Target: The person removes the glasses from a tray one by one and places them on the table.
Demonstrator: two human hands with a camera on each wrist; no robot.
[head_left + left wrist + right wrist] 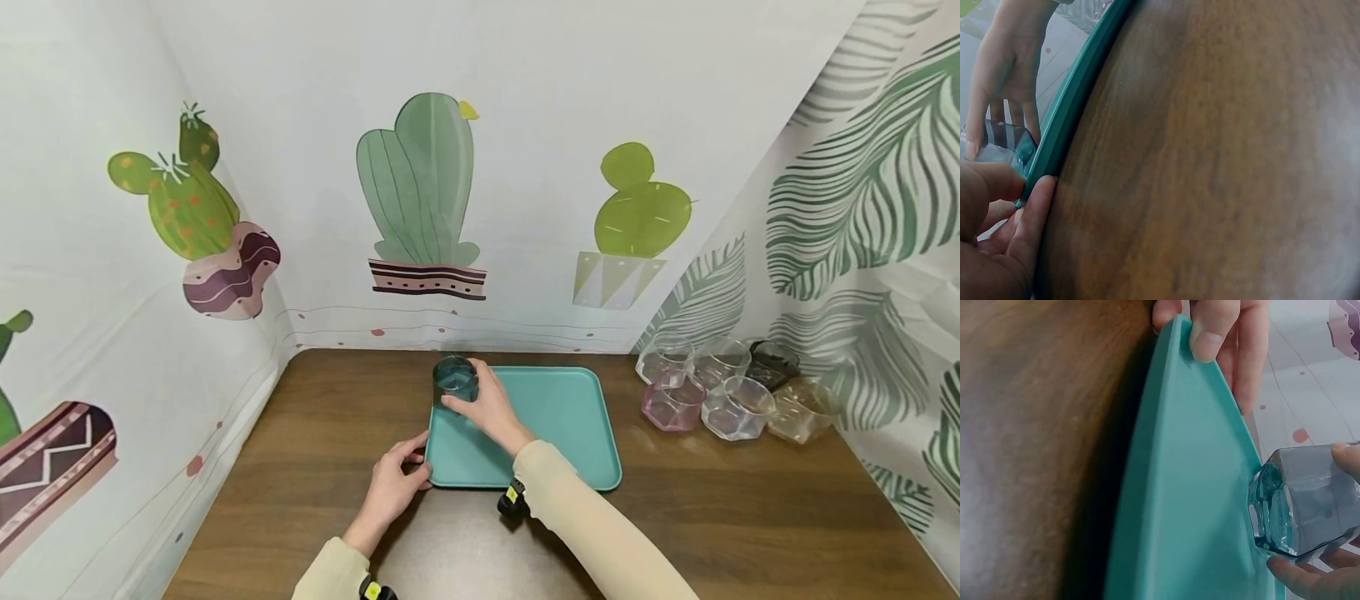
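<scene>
A teal rectangular tray lies on the wooden table. My right hand grips a blue-tinted glass at the tray's far left corner. In the right wrist view, the faceted base of this glass meets the tray surface, with thumb and fingers on opposite sides of its wall. At the near left corner, my left hand holds the tray's edge. The left wrist view shows the left fingers pinching the tray's rim from above and below.
Several faceted glasses stand grouped at the table's right, including a pink one, a clear one, an amber one and a dark one. A cloth wall printed with cacti rises behind the table.
</scene>
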